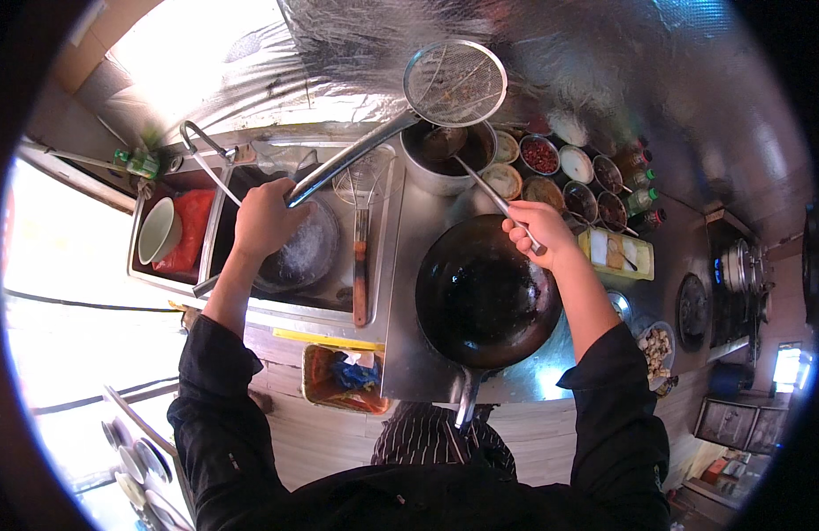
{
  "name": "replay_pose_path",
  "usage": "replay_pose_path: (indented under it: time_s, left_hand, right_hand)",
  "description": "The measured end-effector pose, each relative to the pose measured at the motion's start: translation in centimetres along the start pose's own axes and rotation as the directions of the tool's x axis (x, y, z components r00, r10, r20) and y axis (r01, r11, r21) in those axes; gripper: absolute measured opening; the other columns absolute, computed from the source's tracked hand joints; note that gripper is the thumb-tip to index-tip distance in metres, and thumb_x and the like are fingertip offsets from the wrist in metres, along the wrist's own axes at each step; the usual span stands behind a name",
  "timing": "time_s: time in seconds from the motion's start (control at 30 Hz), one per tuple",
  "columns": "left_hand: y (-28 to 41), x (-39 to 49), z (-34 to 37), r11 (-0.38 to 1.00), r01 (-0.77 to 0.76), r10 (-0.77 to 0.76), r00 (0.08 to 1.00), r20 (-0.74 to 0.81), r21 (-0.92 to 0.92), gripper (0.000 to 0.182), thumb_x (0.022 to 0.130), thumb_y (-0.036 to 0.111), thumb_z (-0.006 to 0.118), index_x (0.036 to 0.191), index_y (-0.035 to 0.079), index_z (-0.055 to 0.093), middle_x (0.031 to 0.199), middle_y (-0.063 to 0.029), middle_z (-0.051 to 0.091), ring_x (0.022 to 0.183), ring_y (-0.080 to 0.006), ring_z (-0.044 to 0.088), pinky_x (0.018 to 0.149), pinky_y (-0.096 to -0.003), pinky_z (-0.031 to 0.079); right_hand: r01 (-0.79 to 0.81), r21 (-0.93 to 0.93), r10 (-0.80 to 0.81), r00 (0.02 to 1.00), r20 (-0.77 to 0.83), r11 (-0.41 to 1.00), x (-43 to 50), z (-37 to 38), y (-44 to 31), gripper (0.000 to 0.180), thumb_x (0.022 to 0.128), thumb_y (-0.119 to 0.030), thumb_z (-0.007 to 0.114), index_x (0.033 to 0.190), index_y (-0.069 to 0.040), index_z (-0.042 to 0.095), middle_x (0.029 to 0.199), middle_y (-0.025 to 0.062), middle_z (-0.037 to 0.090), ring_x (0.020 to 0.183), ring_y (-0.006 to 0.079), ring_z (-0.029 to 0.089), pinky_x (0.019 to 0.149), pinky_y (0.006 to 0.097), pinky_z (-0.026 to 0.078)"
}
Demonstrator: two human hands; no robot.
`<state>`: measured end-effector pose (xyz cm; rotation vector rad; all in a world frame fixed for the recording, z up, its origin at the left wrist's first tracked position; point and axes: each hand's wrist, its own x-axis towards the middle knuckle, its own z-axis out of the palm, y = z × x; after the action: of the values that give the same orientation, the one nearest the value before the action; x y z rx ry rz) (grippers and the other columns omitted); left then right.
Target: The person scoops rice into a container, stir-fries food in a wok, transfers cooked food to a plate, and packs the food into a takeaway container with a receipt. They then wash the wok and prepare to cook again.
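My left hand [266,216] grips the long metal handle of a round mesh strainer [456,83], whose basket is above the back rim of a steel pot [439,180]. The closed fingers of my right hand [539,232] hold the handle of a metal ladle [492,189], its bowl inside that pot over dark contents. Below my right hand sits a black wok [487,292] on the steel counter, its handle pointing towards me. To the left, a wire skimmer [361,265] with a wooden handle lies on the sink's drainboard. A round, whitish pan or lid [303,249] is partly behind my left hand.
Seasoning bowls, such as one of red chillies [539,154], crowd beside the pot, with bottles [641,199] behind. A yellowish container [618,255] and a bowl of pale chopped food [655,352] lie right. A faucet [207,139] overhangs the sink [213,239]. A waste bin [346,378] stands below.
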<state>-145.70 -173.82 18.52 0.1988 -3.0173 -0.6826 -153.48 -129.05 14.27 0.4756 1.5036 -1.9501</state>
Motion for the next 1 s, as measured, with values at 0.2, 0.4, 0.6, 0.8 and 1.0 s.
replay_pose_path:
  time_s: [0.2,0.4,0.6,0.8,1.0]
  left_hand:
    - [0.9,0.4,-1.0,0.999,-0.032,0.032,0.999,-0.044,0.002,0.037,0.082,0.036,0.083,0.098,0.004,0.074,0.083,-0.0192,0.072,0.081,-0.039,0.072,0.075,-0.0459,0.055]
    - [1.7,1.3,-1.5,0.998,-0.06,0.061,0.996,-0.065,0.025,0.04,0.082,0.037,0.084,0.092,0.0,0.071,0.078,-0.02,0.07,0.075,-0.0388,0.07,0.072,-0.0453,0.053]
    - [1.5,1.9,-1.0,0.999,-0.051,0.051,0.998,-0.025,-0.003,0.04,0.083,0.036,0.084,0.09,-0.001,0.072,0.074,-0.0187,0.068,0.069,-0.0341,0.068,0.069,-0.0426,0.052]
    - [0.2,2.8,1.2,0.994,-0.104,0.104,0.994,0.027,-0.013,0.038,0.083,0.034,0.084,0.094,-0.001,0.074,0.069,-0.0147,0.067,0.065,-0.0258,0.069,0.066,-0.0408,0.052]
    - [0.1,4.8,3.4,0.99,-0.094,0.075,0.981,0.18,0.102,0.036,0.084,0.036,0.083,0.097,0.003,0.076,0.074,-0.0141,0.071,0.07,-0.0263,0.071,0.07,-0.0421,0.055]
  right_hand:
    - [-0.026,0.178,0.016,0.998,0.053,0.984,-2.1,-1.6,0.6,0.028,0.106,-0.01,0.056,0.133,-0.003,0.055,0.087,0.0096,0.061,0.059,0.0051,0.048,0.042,0.0168,0.037]
    - [-0.003,0.22,-0.02,0.994,0.105,0.976,-3.4,-2.7,2.2,0.036,0.106,-0.014,0.056,0.141,-0.005,0.051,0.088,0.0065,0.06,0.059,0.0058,0.048,0.042,0.0173,0.034]
    - [-0.011,0.353,-0.041,0.989,0.139,0.936,-7.8,-4.3,5.9,0.035,0.108,-0.014,0.055,0.141,-0.006,0.053,0.089,0.0078,0.061,0.057,0.0042,0.047,0.039,0.0165,0.036]
    - [0.013,0.269,-0.018,1.0,0.016,0.963,-18.9,-7.8,10.5,0.048,0.106,-0.018,0.057,0.153,-0.007,0.047,0.086,0.0071,0.062,0.049,0.0043,0.044,0.037,0.0189,0.032]
    - [-0.156,0.108,0.178,0.954,-0.24,0.982,-28.7,-9.4,14.2,0.049,0.106,-0.014,0.054,0.153,-0.003,0.047,0.082,0.0048,0.061,0.05,0.0051,0.046,0.039,0.0199,0.034]
